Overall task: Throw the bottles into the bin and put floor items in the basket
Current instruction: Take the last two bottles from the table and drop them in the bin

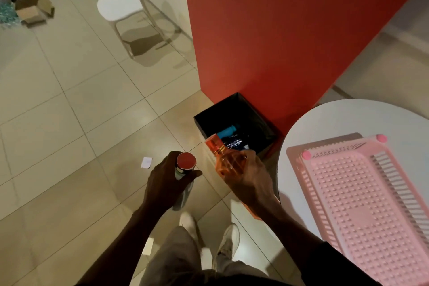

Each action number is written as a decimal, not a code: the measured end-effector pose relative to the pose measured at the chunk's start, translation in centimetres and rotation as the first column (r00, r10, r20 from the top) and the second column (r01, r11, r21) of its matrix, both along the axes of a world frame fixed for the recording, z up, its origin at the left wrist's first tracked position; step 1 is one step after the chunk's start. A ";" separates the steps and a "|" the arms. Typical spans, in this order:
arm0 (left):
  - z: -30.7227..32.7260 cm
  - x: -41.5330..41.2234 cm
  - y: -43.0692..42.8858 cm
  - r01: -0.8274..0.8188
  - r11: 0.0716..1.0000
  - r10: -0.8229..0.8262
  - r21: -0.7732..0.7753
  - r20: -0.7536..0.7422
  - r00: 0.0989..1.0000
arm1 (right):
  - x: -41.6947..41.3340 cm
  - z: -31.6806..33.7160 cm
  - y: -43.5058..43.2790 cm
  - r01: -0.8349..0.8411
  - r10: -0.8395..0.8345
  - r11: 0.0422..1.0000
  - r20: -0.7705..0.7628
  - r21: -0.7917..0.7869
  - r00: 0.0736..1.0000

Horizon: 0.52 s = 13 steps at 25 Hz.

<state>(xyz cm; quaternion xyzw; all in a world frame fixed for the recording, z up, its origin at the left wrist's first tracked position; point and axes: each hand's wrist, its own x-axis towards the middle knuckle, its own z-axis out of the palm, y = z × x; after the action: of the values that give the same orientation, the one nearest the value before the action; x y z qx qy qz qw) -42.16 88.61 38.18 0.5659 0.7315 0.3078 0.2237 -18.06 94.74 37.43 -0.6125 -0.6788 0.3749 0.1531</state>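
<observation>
Left hand point(166, 183) grips red-capped bottle point(186, 160); right hand point(251, 179), orange bottle point(224, 157).

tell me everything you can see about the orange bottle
The orange bottle looks like translucent orange plastic, with an orange cap on and a gold-looking band at the neck. The right hand grips its lower body, fingers curled round it. It is tilted, cap pointing toward the black bin, held above the floor by the bin's near edge. It is apart from the red-capped bottle in the left hand.
</observation>
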 end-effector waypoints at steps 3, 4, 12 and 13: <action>-1.2 -0.8 4.5 0.084 0.996 -0.084 -0.007 0.013 0.996 | -0.5 -0.8 2.8 0.059 -0.059 0.998 -0.004 -0.004 0.998; -1.6 -1.1 6.2 0.115 0.993 -0.115 -0.008 0.009 0.993 | -0.9 -0.9 3.6 0.084 -0.083 0.996 -0.023 0.020 0.996; -3.7 -4.6 20.0 0.319 0.947 -0.322 0.038 0.124 0.939 | -5.2 -1.9 10.2 0.411 -0.407 0.912 0.117 -0.011 0.906; -3.8 -4.7 21.4 0.337 0.941 -0.334 0.008 0.158 0.929 | -5.4 -2.1 10.8 0.434 -0.429 0.901 0.140 -0.004 0.892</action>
<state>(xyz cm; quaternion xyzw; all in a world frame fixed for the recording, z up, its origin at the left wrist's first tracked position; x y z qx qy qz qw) -46.89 110.02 34.34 0.6545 0.6069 0.3015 0.3353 -23.45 105.58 35.30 -0.7744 -0.5281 0.3011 0.1752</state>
